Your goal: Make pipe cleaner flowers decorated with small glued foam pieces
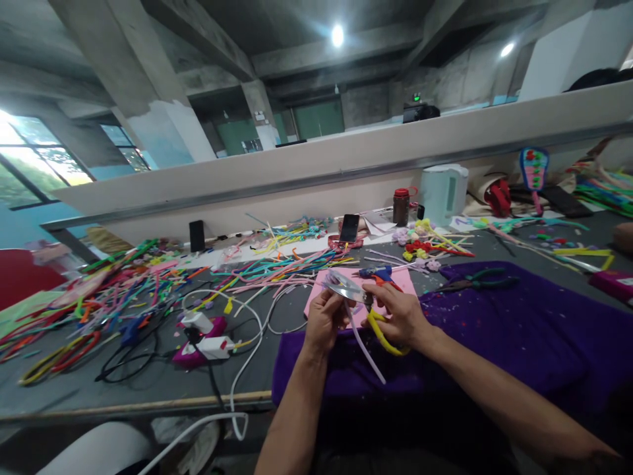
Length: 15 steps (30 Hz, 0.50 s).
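My right hand [395, 313] is closed on a pair of scissors [383, 333] with yellow handles. Their metal blades point left, over my left hand. A pale lilac pipe cleaner [364, 353] is pinched in the fingers of my left hand [326, 316], its long tail hanging down to the right. Close to the blades is a small lilac fuzzy piece, partly covered by them. Under and behind both hands lies a pink sheet [312, 300]. On it rests a blue and orange glue gun [380, 274], just beyond the scissors.
A purple cloth [524, 323] covers the front right of the table, with green-handled pliers [487, 280] on it. Left of me are a purple power strip [185, 356] with white plugs and looping cables. Pipe cleaners [267, 270], a phone [349, 227], a bottle [401, 208] and a kettle [444, 194] stand behind.
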Each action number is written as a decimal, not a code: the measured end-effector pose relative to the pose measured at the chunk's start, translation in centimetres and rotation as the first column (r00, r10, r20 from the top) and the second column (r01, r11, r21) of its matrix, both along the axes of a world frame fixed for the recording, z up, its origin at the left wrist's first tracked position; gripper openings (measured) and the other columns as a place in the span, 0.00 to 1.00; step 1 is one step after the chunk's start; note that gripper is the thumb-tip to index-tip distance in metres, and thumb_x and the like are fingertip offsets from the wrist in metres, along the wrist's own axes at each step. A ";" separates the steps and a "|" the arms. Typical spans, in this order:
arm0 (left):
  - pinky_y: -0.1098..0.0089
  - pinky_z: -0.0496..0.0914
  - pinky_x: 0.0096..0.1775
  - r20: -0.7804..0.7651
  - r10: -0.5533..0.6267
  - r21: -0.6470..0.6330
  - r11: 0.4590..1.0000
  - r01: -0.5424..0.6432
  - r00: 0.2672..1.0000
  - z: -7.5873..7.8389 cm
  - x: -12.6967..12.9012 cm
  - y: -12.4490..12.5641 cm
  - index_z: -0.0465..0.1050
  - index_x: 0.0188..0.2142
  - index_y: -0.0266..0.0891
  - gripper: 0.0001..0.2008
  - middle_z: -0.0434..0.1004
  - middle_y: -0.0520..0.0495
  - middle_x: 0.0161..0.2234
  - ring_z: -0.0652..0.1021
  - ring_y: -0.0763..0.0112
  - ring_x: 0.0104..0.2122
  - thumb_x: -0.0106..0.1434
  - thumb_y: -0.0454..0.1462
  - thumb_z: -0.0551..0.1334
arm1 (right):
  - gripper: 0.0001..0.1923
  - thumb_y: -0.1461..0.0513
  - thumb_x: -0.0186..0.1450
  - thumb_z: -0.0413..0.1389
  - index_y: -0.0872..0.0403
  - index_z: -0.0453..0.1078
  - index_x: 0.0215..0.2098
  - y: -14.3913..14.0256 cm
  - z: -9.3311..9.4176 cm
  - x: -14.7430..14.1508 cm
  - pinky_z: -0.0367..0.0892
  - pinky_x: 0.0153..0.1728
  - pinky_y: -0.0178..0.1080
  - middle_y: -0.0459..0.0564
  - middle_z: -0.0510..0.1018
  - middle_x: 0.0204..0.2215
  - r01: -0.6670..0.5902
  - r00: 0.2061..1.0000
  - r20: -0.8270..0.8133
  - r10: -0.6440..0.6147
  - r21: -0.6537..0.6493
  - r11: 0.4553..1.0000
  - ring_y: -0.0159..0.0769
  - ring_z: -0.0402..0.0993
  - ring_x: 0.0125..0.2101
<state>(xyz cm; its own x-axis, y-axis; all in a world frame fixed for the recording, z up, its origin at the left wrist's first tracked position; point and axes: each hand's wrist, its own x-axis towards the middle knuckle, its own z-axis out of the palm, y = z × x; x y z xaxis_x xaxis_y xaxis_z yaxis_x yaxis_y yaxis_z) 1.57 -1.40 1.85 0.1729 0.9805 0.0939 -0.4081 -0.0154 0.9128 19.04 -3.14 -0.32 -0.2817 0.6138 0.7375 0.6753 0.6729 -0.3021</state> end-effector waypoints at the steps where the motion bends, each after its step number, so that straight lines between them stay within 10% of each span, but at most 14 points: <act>1: 0.81 0.55 0.10 0.003 0.000 0.001 1.000 0.000 1.000 0.0 0.0 0.0 0.66 0.28 0.35 0.12 0.73 0.52 0.19 0.65 0.81 0.09 0.49 0.41 0.64 | 0.30 0.55 0.54 0.58 0.52 0.58 0.53 0.0 0.0 0.0 0.63 0.26 0.34 0.50 0.71 0.34 -0.004 1.000 -0.016 0.004 -0.008 1.000 0.32 0.68 0.27; 15: 0.80 0.56 0.12 -0.048 -0.001 0.051 0.999 0.003 0.999 -0.3 0.0 0.0 0.67 0.28 0.34 0.12 0.74 0.51 0.20 0.66 0.82 0.10 0.50 0.42 0.64 | 0.29 0.57 0.55 0.58 0.52 0.58 0.53 0.3 -0.4 0.2 0.62 0.27 0.34 0.50 0.72 0.33 -0.007 1.000 0.025 0.007 0.007 1.000 0.33 0.68 0.28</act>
